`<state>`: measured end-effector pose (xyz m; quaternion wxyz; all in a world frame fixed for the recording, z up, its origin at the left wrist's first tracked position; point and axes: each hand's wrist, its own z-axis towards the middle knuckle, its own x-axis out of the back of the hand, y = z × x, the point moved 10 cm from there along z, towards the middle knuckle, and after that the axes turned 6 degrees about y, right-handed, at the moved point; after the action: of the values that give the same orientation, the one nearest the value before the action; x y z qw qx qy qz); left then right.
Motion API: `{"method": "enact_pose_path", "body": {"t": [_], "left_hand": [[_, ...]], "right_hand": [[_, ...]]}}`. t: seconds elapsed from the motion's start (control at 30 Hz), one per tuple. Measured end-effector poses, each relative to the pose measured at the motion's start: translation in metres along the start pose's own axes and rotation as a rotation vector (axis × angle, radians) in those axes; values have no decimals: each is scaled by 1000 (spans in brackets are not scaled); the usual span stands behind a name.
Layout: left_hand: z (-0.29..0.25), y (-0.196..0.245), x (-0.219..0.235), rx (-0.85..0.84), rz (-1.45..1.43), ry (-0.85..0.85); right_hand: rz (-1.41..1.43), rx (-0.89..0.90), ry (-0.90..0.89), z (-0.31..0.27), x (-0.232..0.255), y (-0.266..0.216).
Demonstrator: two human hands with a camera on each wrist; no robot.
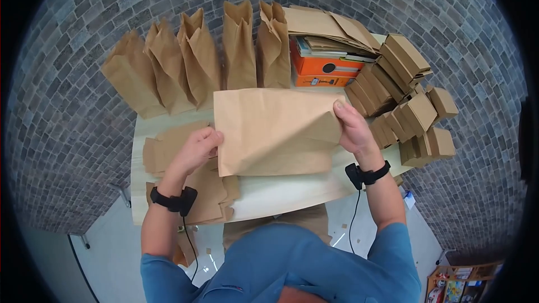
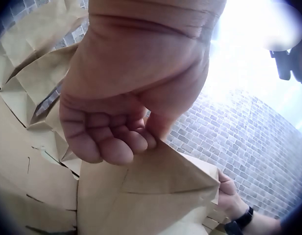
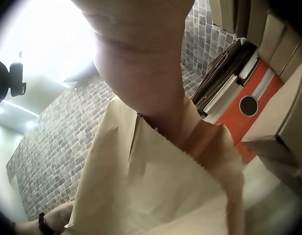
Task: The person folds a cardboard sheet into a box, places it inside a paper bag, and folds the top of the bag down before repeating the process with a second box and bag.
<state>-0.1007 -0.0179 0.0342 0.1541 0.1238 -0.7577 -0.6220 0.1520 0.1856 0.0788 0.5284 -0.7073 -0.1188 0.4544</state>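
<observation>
A brown paper bag (image 1: 275, 134) is stretched flat between both hands over the table. At its left edge my left hand (image 1: 201, 145) pinches the paper between thumb and curled fingers; the left wrist view shows that hand (image 2: 126, 112) at a corner. My right hand (image 1: 355, 126) grips the opposite end, thumb on the upper face. In the right wrist view the bag's jagged mouth (image 3: 190, 156) surrounds the right hand, and its fingers are hidden inside. A diagonal crease runs across the bag near that end.
Several opened paper bags (image 1: 238, 45) stand along the back. An orange box (image 1: 325, 67) carries flat brown bags (image 1: 331, 25). Folded cardboard boxes (image 1: 415, 112) are stacked at the right. Flat cardboard pieces (image 1: 205, 196) lie at the left front of the pale table (image 1: 281, 193).
</observation>
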Motion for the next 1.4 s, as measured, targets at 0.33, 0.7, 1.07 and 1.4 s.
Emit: {"method": "enact_pose_path", "body": {"t": [0.33, 0.7, 1.07, 1.4], "left_hand": [[-3, 2, 32, -127, 15, 228], [-11, 14, 43, -167, 77, 234], [-17, 1, 52, -85, 125, 251], [-6, 125, -52, -328, 1323, 283]], "right_hand": [[-1, -80, 206, -12, 22, 26], [-430, -320, 38, -49, 32, 42], [-155, -265, 106, -52, 22, 54], [-327, -98, 119, -52, 4, 59]]}}
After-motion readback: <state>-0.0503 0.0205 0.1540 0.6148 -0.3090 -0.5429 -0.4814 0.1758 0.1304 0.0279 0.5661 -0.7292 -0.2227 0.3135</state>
